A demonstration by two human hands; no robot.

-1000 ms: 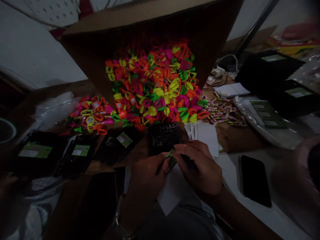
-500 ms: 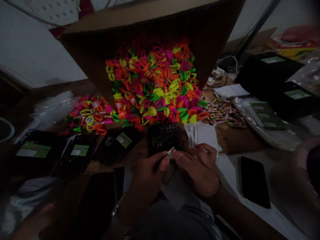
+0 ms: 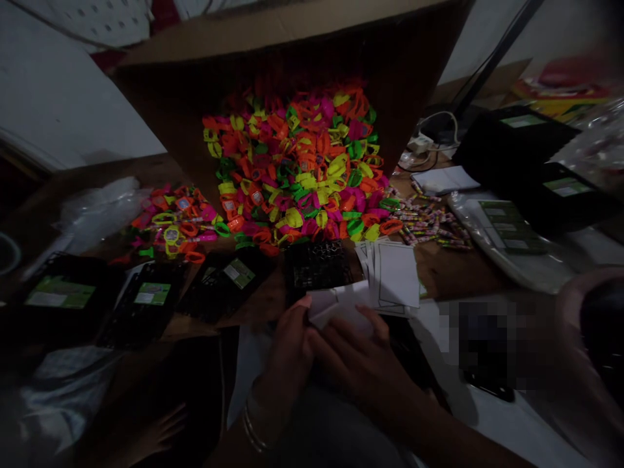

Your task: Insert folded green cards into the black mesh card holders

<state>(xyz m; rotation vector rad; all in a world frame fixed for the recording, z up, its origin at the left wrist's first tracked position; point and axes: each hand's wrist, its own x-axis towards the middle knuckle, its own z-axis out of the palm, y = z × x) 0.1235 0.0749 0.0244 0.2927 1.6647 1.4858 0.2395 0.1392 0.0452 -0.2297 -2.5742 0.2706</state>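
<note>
Both hands meet low in the middle of the view over a small white paper packet (image 3: 336,304). My left hand (image 3: 290,354) pinches the packet's left edge with thumb and fingers. My right hand (image 3: 363,364) lies over the packet's lower right side, fingers partly stretched and pressing on it. Just behind the packet lie a black perforated card (image 3: 316,265) and a fanned stack of white cards (image 3: 392,272). Farther back, a tipped brown cardboard box (image 3: 292,45) spills a heap of neon toy watches (image 3: 302,175) onto the table.
A smaller pile of neon watches (image 3: 178,224) lies at the left, with black packs bearing green labels (image 3: 146,296) in front. Wrapped candies (image 3: 433,221), a notepad (image 3: 441,179) and clear bags of packs (image 3: 511,227) sit at the right. Another person's arm (image 3: 585,338) shows at the right edge.
The small greenish item pinched between both hands is out of sight. A white packet now shows between them, and my right hand has flattened over it. The view shifted slightly.
</note>
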